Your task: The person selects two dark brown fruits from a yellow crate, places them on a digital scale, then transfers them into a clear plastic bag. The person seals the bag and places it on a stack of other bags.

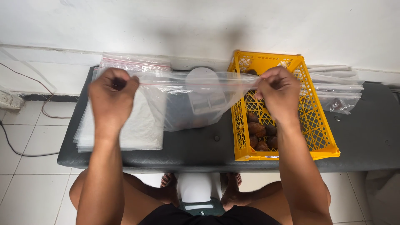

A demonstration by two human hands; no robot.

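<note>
Both hands, left hand [111,95] and right hand [278,92], pinch the top corners of a thin, floppy clear bag [196,104]. It looks light and slippery, best held by its strip.

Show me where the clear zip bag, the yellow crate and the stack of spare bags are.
clear zip bag [196,104], head view, on its see-through front panel.
yellow crate [321,137], head view, on its lattice right wall.
stack of spare bags [141,129], head view, on the top sheet.
</note>
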